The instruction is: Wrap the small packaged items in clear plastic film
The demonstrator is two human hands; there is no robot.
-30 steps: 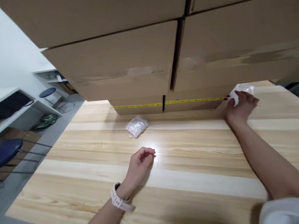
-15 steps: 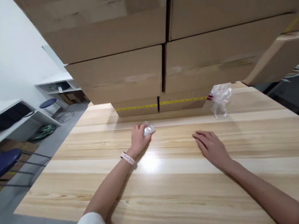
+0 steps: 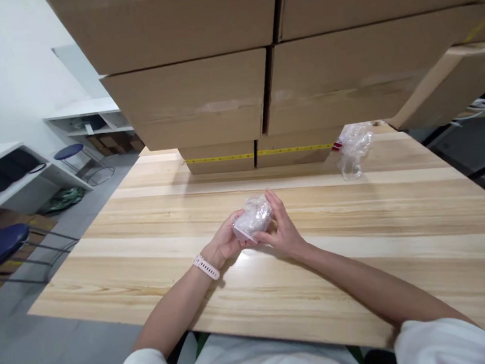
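Head view: from here I see the left hand point(image 3: 226, 240) cupping the near-left end of a clear-wrapped packet point(image 3: 254, 215) above the worktop's point(image 3: 126, 260) middle, its long axis seemingly slanting away rightward. The right hand point(image 3: 286, 230) grips its right side. Near the far right corner lies a clear bag point(image 3: 354, 144), any print unreadable.

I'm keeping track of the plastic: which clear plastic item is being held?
The packet between the left hand and right hand; the other, loose crumpled plastic, lies untouched on the table beside the yellow tape's red end.
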